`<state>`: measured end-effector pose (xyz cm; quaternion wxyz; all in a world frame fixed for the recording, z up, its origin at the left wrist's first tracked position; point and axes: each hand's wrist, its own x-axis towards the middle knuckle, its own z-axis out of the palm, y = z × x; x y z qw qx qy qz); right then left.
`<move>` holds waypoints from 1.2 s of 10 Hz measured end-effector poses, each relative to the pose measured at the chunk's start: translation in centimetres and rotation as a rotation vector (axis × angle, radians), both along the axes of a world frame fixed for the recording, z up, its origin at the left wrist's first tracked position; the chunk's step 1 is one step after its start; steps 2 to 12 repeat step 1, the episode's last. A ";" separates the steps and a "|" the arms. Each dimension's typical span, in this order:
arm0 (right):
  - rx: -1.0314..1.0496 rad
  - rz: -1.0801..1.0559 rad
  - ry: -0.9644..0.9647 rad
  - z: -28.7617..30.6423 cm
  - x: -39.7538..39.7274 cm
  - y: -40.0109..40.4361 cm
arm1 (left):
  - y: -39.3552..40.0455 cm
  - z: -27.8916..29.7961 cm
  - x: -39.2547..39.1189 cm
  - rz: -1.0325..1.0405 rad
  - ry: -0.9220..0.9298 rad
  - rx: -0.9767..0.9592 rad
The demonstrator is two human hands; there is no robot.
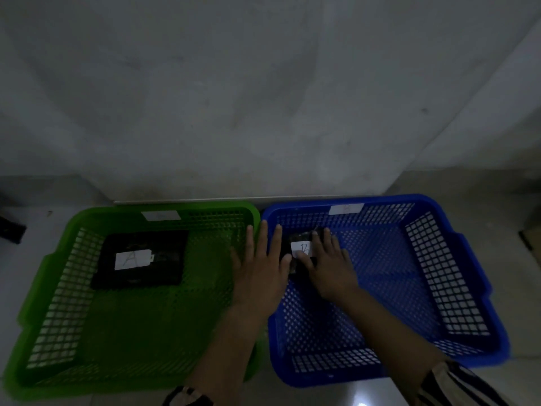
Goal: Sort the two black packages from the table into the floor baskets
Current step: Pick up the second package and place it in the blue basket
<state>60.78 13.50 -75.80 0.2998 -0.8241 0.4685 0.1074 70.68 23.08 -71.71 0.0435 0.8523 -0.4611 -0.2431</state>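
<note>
A green basket (44, 288) and a blue basket (468, 288) stand side by side on the floor. A black package with a white label marked A (164, 276) lies flat in the far left part of the green basket. A smaller black package with a white label marked B (300, 246) sits in the far left corner of the blue basket. My left hand (262, 268) hovers flat, fingers spread, over the rims where the two baskets meet, its fingers at the package's left side. My right hand (330, 265) rests on the B package with its fingers over the right edge.
A grey wall (263, 98) rises right behind both baskets. Each basket carries a white tag (160, 215) on its far rim. A dark object (10, 230) lies on the floor at the far left. Pale floor tiles surround the baskets.
</note>
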 end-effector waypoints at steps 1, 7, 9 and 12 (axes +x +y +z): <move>-0.004 -0.016 -0.047 3.5 -1.2 0.0 | 0.4 3.2 0.3 0.067 0.045 -0.018; -0.004 -0.016 -0.047 3.5 -1.2 0.0 | 0.4 3.2 0.3 0.067 0.045 -0.018; -0.004 -0.016 -0.047 3.5 -1.2 0.0 | 0.4 3.2 0.3 0.067 0.045 -0.018; -0.004 -0.016 -0.047 3.5 -1.2 0.0 | 0.4 3.2 0.3 0.067 0.045 -0.018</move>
